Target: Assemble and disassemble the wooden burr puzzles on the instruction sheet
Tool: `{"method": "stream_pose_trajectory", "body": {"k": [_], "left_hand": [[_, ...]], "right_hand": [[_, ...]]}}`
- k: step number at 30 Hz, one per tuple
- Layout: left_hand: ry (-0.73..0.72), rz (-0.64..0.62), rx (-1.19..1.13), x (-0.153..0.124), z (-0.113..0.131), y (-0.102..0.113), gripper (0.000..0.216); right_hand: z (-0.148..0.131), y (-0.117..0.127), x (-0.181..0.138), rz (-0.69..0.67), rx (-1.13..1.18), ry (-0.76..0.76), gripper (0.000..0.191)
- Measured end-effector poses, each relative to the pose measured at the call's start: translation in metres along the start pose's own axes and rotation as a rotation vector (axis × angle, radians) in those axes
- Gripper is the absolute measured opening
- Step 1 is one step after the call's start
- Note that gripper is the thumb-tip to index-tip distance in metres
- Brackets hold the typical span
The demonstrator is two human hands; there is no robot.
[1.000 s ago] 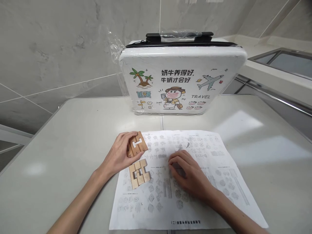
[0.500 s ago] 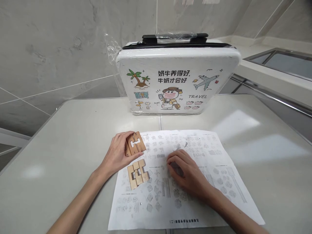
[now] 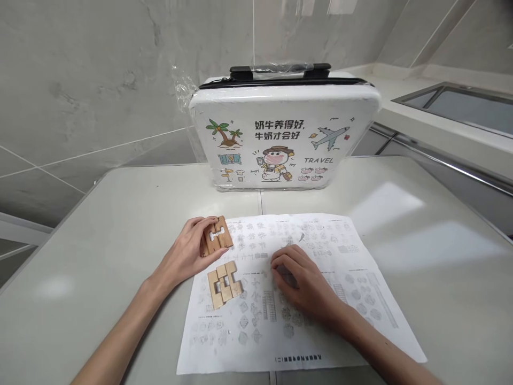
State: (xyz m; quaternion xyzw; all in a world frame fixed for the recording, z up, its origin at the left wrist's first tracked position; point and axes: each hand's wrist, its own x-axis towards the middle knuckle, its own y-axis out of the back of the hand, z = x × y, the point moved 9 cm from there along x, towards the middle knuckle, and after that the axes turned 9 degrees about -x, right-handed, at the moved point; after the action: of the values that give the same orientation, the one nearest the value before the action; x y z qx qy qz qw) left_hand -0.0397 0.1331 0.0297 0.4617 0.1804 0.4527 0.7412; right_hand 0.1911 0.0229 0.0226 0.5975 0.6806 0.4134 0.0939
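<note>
My left hand (image 3: 191, 243) is closed around a group of brown notched wooden puzzle pieces (image 3: 225, 237), thumb along the near side and fingers over the far side. The pieces lie side by side with an I-shaped gap between them, at the paper's upper left edge. Just nearer to me, a lighter group of notched wooden pieces (image 3: 233, 289) lies untouched on the printed sheet (image 3: 224, 361). My right hand (image 3: 302, 278) rests on the middle of that sheet. Its fingers are loosely bent, the thumb is apart from the index finger, and nothing shows between them.
A white suitcase (image 3: 280, 99) with cartoon prints and clear plastic wrap stands at the back of the pale table (image 3: 100, 256). Behind it rises a grey wall (image 3: 100, 80). A counter with a dark-framed inset (image 3: 460, 104) is at the right.
The view has shifted slightly, so the suitcase and sheet appear a little further left. Both hands keep their places on the table, and the left still holds the brown pieces.
</note>
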Motion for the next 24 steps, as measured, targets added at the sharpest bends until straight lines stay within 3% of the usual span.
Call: {"method": "stream_pose_trajectory", "body": {"k": [6,9,11,14,17,21,24], "left_hand": [[-0.027,0.01,0.01,0.004,0.01,0.011,0.074],[-0.078,0.044,-0.039,0.006,0.039,0.018,0.073],[-0.162,0.022,-0.095,0.007,0.07,0.015,0.073],[-0.272,-0.038,-0.208,0.008,0.117,-0.002,0.077],[-0.312,-0.087,-0.32,0.01,0.148,-0.029,0.082],[-0.24,-0.097,-0.361,0.01,0.159,-0.064,0.094],[-0.183,0.043,-0.323,-0.001,0.16,-0.07,0.096]], "right_hand": [[0.002,0.001,-0.001,-0.003,0.044,-0.025,0.015],[0.01,0.002,-0.001,-0.041,0.225,-0.146,0.01],[0.015,-0.002,-0.001,-0.1,0.484,-0.262,0.015],[0.011,-0.012,-0.001,-0.217,0.919,-0.366,0.042],[0.01,-0.024,-0.004,-0.289,1.15,-0.47,0.063],[0.026,-0.032,-0.012,-0.213,1.238,-0.65,0.075],[0.033,-0.031,-0.013,-0.161,1.25,-0.711,0.074]]}}
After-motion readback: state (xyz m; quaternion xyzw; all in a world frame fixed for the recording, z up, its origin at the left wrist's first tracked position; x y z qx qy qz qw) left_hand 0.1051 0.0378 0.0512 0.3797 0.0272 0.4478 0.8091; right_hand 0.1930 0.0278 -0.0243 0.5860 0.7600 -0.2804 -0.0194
